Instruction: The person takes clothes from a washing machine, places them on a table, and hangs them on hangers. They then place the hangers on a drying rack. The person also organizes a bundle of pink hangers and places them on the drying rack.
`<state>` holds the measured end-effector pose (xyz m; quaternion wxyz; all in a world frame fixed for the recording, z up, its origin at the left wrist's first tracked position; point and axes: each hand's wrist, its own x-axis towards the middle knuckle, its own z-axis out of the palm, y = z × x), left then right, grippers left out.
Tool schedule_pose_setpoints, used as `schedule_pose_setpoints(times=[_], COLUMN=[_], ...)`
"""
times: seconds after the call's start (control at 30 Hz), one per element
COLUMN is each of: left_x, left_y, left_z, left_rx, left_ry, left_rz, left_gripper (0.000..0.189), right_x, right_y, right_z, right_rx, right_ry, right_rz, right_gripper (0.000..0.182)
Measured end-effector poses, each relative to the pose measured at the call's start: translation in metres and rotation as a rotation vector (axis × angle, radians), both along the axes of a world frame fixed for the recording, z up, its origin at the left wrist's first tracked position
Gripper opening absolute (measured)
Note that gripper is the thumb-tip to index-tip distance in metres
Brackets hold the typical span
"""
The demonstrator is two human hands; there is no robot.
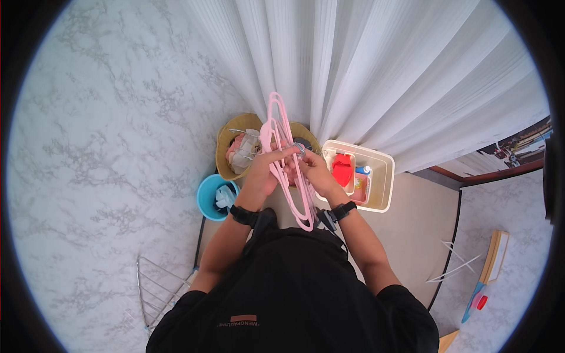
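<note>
A bundle of pink plastic clothes hangers (pixel 300 200) is held in front of my body, seen nearly edge-on. My left hand (pixel 267 170) grips them from the left, its thumb reaching across to the metal hooks (pixel 300 149) gathered at the middle. On the other side, the bent fingers of my right hand (pixel 315 170) hold the bundle just below those hooks. Some fingertips are hidden behind the pink frames. Beneath the hangers are two yellowish baskets; the left basket (pixel 222 152) contains pink and white cloth and metal hooks, and the right basket (pixel 312 132) contains dark cloth.
A blue bucket (pixel 204 198) with pale cloth stands at left. To the right, a cream tub (pixel 383 176) holds smaller baskets, a red item (pixel 341 170) and a blue-capped bottle (pixel 363 170). White curtains (pixel 353 66) hang ahead. A metal rack (pixel 161 287) is lower left; a wooden shelf (pixel 493 256) lower right.
</note>
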<state>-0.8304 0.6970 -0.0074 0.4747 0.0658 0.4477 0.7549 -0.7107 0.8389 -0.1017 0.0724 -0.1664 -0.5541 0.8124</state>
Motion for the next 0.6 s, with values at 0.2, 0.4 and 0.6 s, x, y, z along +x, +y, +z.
schedule_pose_setpoints(times=[0.2,0.4,0.6], left_x=[0.004,-0.001,-0.002], left_y=[-0.003,-0.008,-0.008], left_z=[0.005,0.020,0.009], left_rx=[0.008,-0.095,-0.180], left_ry=[0.079,0.211,0.373], left_rz=[-0.024,-0.037,-0.004], left_gripper=[0.027,0.034,0.062], right_x=[0.006,0.003,0.012], right_y=[0.010,0.019,0.043], right_z=[0.022,-0.032,0.012], right_rx=[-0.438,-0.374,-0.149], right_ry=[0.060,-0.012,-0.037], right_rz=[0.160,-0.007,-0.025], right_gripper=[0.012,0.019,0.018])
